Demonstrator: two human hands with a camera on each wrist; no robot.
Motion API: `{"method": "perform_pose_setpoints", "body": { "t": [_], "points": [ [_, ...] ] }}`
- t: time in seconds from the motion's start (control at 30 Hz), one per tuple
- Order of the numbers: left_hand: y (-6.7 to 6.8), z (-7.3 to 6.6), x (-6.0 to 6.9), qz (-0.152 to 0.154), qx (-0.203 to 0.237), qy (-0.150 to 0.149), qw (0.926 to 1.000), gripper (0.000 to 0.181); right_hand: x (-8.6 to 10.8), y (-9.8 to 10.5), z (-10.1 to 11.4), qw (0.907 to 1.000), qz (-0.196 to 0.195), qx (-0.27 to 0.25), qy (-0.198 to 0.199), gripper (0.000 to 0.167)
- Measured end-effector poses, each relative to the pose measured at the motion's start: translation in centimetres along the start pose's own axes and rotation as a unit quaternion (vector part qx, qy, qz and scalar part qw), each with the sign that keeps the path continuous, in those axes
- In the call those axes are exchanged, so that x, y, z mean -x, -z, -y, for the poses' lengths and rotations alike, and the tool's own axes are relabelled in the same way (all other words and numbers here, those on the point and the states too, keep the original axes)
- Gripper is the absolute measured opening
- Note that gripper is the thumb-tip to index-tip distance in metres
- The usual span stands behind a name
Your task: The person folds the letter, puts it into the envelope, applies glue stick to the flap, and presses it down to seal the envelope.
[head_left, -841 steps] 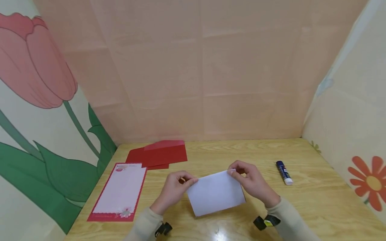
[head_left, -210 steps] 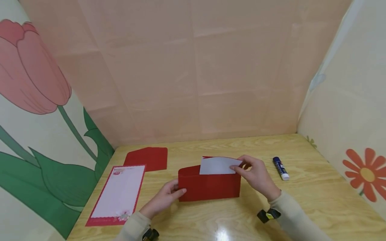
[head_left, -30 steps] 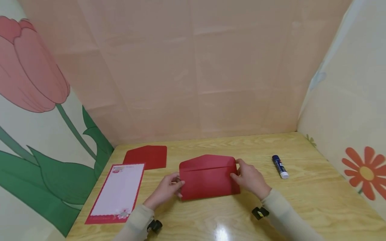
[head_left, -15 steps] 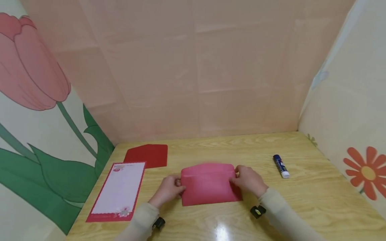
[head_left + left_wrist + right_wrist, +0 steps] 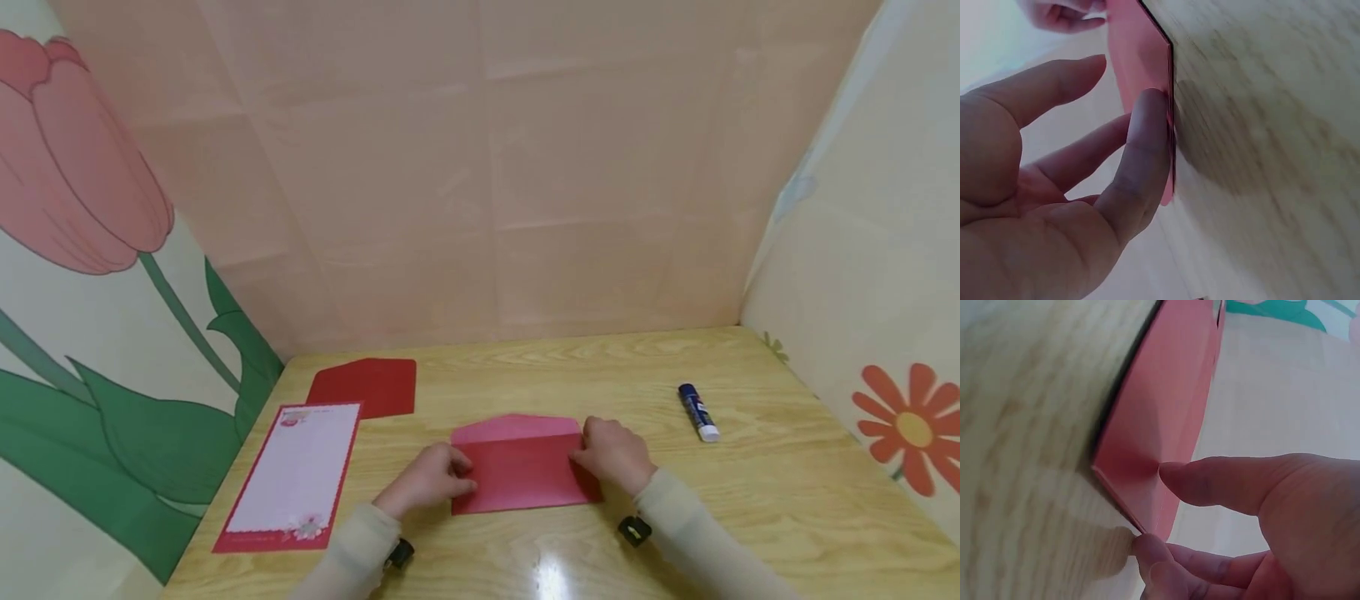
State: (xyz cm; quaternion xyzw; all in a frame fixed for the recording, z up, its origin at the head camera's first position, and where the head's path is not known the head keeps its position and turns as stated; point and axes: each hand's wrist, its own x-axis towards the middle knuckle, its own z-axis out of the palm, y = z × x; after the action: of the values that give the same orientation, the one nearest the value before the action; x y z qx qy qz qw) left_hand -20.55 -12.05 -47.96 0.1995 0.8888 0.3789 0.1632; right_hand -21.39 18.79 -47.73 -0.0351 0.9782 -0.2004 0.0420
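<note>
A red envelope [image 5: 525,475] lies near the front middle of the table, its pointed flap [image 5: 517,427] unfolded toward the back. At its left end, my left hand [image 5: 429,478] touches it; the left wrist view shows fingertips [image 5: 1147,112] on the envelope's edge and the thumb held away from them. My right hand [image 5: 617,454] pinches the right end, with the thumb [image 5: 1210,478] pressed on the face and the fingers at the edge. The white paper seen earlier is out of sight.
At the left lies a pink-bordered letter sheet [image 5: 296,479], overlapping a second red envelope [image 5: 367,387] behind it. A blue glue stick with a white end [image 5: 698,412] lies at the right. Printed sheets wall the table [image 5: 750,500] at the back and sides.
Earlier, white paper was folded by both hands, then slid into the red envelope. Within the last second the envelope has come down onto the table, and my left thumb has moved off its left end.
</note>
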Motion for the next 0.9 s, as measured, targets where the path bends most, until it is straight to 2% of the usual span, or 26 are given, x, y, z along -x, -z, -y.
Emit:
{"method": "perform_pose_setpoints", "body": {
  "t": [0.13,0.23,0.37,0.5,0.7,0.8,0.9],
  "points": [
    [0.1,-0.3,0.4,0.0,-0.028,-0.004,0.9996,0.034,-0.7,0.3,-0.5,1.0,0.001,0.004,-0.001,0.032],
    [0.2,-0.6,0.6,0.004,-0.046,-0.011,0.9989,0.034,-1.4,2.0,-2.0,0.9999,-0.006,0.003,-0.014,0.04],
    [-0.1,-1.0,0.6,0.016,-0.052,-0.028,0.9981,0.027,-1.4,4.8,-5.7,0.9984,-0.042,0.014,-0.036,0.044],
    [-0.5,-1.1,0.7,0.019,-0.039,-0.024,0.9988,0.029,-0.9,6.3,-9.7,0.995,-0.078,0.02,-0.059,0.04],
    [-0.7,-0.8,1.6,0.002,-0.046,-0.041,0.9981,0.025,-0.6,6.2,-13.9,0.9893,-0.119,0.017,-0.082,0.032],
    [-0.5,-0.8,2.2,-0.006,-0.05,-0.056,0.9972,0.021,-0.6,6.1,-14.9,0.9876,-0.129,0.016,-0.088,0.042],
    [-0.2,-1.1,2.8,-0.002,-0.045,-0.067,0.9967,0.017,-0.6,6.1,-15.4,0.9873,-0.116,0.01,-0.108,0.05]
  ]
}}
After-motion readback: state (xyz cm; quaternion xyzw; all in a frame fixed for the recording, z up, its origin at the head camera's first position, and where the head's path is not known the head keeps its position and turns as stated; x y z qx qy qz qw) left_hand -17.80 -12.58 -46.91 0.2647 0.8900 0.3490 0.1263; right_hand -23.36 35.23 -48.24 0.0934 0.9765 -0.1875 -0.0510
